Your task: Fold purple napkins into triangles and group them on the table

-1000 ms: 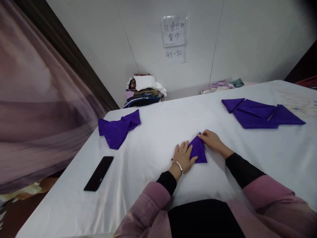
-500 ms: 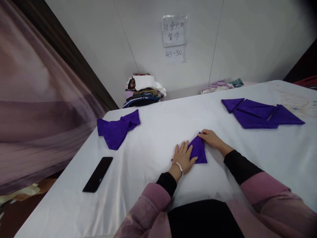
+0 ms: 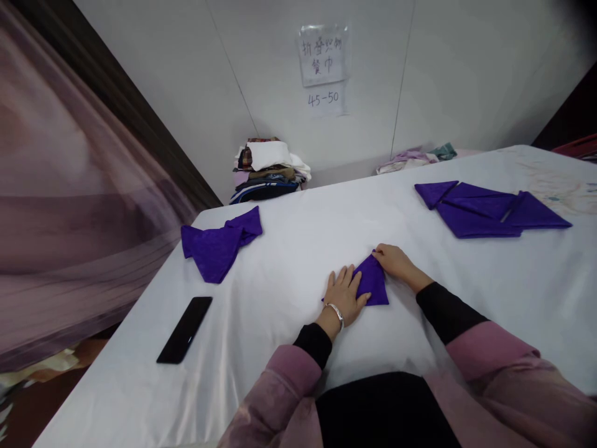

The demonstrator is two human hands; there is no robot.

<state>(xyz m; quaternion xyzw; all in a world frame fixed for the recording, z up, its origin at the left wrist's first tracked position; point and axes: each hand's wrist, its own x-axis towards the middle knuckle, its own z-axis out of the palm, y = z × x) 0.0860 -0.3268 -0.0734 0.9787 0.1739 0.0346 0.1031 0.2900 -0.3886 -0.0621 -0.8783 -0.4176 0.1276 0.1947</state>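
A purple cloth napkin point(image 3: 377, 287), folded into a small triangle, lies on the white-covered table point(image 3: 280, 386) in front of me. My left hand point(image 3: 344, 294) rests flat on its left part with the fingers spread, covering that side. At the top corner, my right hand point(image 3: 392, 259) pinches the cloth between thumb and fingertips. Further left is a loosely crumpled purple cloth point(image 3: 218, 249). Several folded purple napkins point(image 3: 482, 211) lie close together at the right.
A black phone point(image 3: 185, 330) lies at the left of the table. Behind the far edge are a stack of folded cloths point(image 3: 270, 171) and a loose fabric heap point(image 3: 413, 160). A sheer curtain point(image 3: 79, 205) hangs at the left; a handwritten sign point(image 3: 323, 68) is on the wall.
The view has shifted very slightly. Both hands keep their places on the napkin, the left flat and the right pinching the top corner; the cloth looks the same.
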